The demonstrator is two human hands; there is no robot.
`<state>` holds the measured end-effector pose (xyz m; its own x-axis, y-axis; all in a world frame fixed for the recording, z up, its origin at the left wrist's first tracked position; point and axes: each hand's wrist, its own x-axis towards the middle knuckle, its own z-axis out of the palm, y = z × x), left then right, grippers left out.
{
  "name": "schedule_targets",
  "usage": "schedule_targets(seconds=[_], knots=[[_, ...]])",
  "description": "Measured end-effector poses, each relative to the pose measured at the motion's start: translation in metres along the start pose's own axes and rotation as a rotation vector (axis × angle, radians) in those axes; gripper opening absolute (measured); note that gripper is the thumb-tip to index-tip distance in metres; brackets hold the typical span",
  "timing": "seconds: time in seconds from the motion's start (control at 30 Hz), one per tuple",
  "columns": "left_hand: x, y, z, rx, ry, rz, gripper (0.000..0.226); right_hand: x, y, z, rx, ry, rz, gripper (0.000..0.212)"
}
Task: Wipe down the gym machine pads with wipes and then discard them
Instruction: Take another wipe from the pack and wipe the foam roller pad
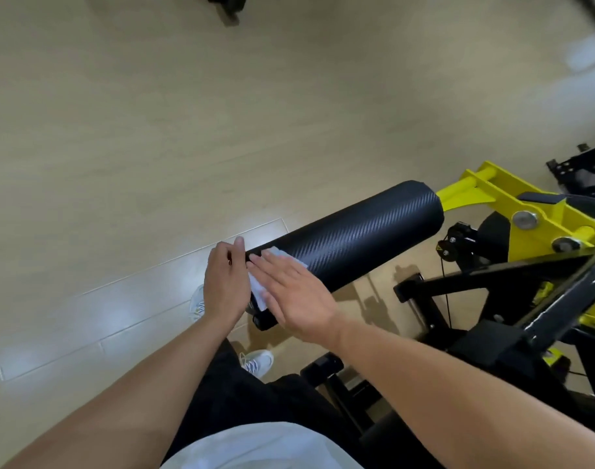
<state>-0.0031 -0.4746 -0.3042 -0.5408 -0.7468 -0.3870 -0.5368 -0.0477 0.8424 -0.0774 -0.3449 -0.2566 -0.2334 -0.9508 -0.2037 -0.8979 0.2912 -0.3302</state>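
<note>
Just below the middle of the frame, a thin white damp-looking wipe (260,286) drapes over the near end of a long black cylindrical roller pad with carbon-weave vinyl skin (350,238). The right hand (297,296) lies flat on it, fingers straight, pressing. The left hand (225,282) cups the pad's end cap, fingers curled around it. The wipe looks limp and light, best driven under a flat palm; the pad seems firm, slightly cushioned. A yellow steel bracket (526,211) carries it.
</note>
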Motion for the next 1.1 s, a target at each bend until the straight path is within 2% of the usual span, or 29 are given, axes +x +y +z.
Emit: schedule_targets(seconds=[0.03, 0.07, 0.13, 0.2, 0.23, 0.27, 0.3, 0.4, 0.47, 0.5, 0.53, 0.57, 0.63, 0.7, 0.73, 0.77, 0.83, 0.87, 0.9, 0.93, 1.03, 1.1], knots=[[-0.001, -0.001, 0.002, 0.019, 0.008, 0.012, 0.041, 0.0, 0.018, -0.009, -0.001, -0.005, -0.014, 0.049], [-0.002, -0.003, 0.004, 0.038, 0.017, 0.03, 0.033, -0.001, 0.04, -0.023, 0.032, 0.023, 0.058, 0.045], [-0.002, -0.012, 0.007, 0.055, 0.034, 0.05, 0.021, -0.005, 0.097, -0.048, 0.053, 0.194, 0.373, 0.038], [0.0, -0.019, 0.009, 0.08, 0.043, 0.049, 0.019, -0.01, 0.137, -0.059, -0.03, 0.227, 0.706, 0.043], [0.003, -0.02, 0.008, 0.117, 0.039, 0.057, 0.019, -0.008, 0.141, -0.055, -0.125, 0.223, 0.771, 0.047], [0.006, -0.016, 0.007, 0.163, 0.03, 0.063, 0.02, -0.002, 0.131, -0.048, -0.159, 0.199, 0.779, 0.051], [0.009, -0.012, 0.006, 0.207, 0.019, 0.064, 0.023, 0.005, 0.111, -0.04, -0.131, 0.156, 0.713, 0.055], [0.014, 0.005, 0.001, 0.265, -0.022, 0.003, 0.042, 0.011, 0.036, -0.005, -0.018, -0.036, 0.159, 0.058], [0.016, 0.014, -0.001, 0.289, -0.028, -0.03, 0.05, 0.005, 0.028, -0.009, -0.034, -0.16, -0.054, 0.057], [0.016, 0.016, 0.001, 0.317, -0.031, -0.02, 0.051, 0.004, 0.044, -0.022, -0.004, -0.143, -0.025, 0.055], [0.017, 0.017, 0.004, 0.336, -0.042, 0.006, 0.051, 0.002, 0.07, -0.036, 0.043, -0.115, 0.1, 0.051], [0.017, 0.017, 0.008, 0.337, -0.059, 0.036, 0.05, -0.001, 0.103, -0.053, 0.037, -0.073, 0.264, 0.049], [0.018, 0.013, 0.015, 0.28, -0.085, 0.076, 0.045, -0.016, 0.169, -0.08, -0.026, 0.039, 0.584, 0.062], [0.018, 0.008, 0.018, 0.206, -0.089, 0.083, 0.04, -0.021, 0.175, -0.078, -0.146, 0.088, 0.746, 0.062], [0.018, 0.005, 0.018, 0.178, -0.082, 0.079, 0.04, -0.012, 0.153, -0.063, -0.165, 0.094, 0.728, 0.058], [0.017, 0.003, 0.018, 0.156, -0.08, 0.078, 0.04, -0.001, 0.123, -0.044, -0.116, 0.073, 0.608, 0.058], [0.016, 0.003, 0.017, 0.117, -0.089, 0.077, 0.038, 0.007, 0.065, -0.012, -0.028, -0.086, 0.215, 0.06], [0.016, 0.004, 0.017, 0.107, -0.09, 0.069, 0.036, 0.005, 0.059, -0.012, -0.052, -0.162, 0.075, 0.06], [0.017, 0.004, 0.017, 0.114, -0.089, 0.054, 0.032, 0.005, 0.072, -0.024, -0.065, -0.182, 0.027, 0.058], [0.02, 0.004, 0.017, 0.139, -0.09, 0.043, 0.029, 0.003, 0.097, -0.039, -0.061, -0.142, 0.102, 0.057], [0.025, 0.004, 0.019, 0.226, -0.096, 0.062, 0.027, -0.01, 0.174, -0.076, -0.127, -0.03, 0.56, 0.052], [0.025, 0.005, 0.02, 0.259, -0.088, 0.093, 0.031, -0.003, 0.164, -0.065, -0.163, 0.005, 0.622, 0.058]])
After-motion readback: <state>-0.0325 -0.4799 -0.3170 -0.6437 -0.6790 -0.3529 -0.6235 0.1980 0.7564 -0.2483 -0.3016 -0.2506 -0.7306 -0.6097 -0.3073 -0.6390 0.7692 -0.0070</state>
